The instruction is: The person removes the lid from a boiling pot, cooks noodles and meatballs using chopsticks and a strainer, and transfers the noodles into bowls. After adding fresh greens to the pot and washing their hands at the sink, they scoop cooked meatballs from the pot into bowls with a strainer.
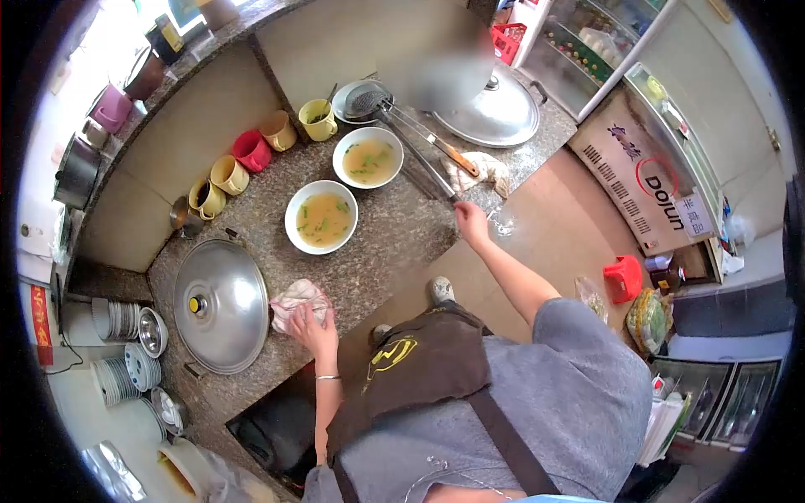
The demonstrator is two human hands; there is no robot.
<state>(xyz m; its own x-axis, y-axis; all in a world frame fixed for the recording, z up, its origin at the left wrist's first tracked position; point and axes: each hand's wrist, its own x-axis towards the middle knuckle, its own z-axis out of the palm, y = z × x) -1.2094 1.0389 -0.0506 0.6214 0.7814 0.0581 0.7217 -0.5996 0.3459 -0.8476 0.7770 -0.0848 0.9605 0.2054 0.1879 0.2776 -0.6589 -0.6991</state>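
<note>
My left hand [314,333] grips a bunched white-and-red cloth [298,303] beside a large domed metal lid [220,306]. My right hand [472,223] is closed around the end of a long metal handle [423,170]. That handle runs up toward a round skimmer [366,101], near a white plate [342,107]. Another tool with a wooden handle [459,158] lies alongside; which head belongs to which handle is hard to tell. Two white bowls, one nearer [321,218] and one farther [368,158], hold cloudy broth with chopped greens.
Several cups, including a red one [251,150] and a yellow one [318,120], line the back of the speckled counter [260,239]. A second metal lid [495,116] and a folded cloth [480,173] are at right. Stacked dishes [116,381] stand left. A red stool [623,278] is on the floor.
</note>
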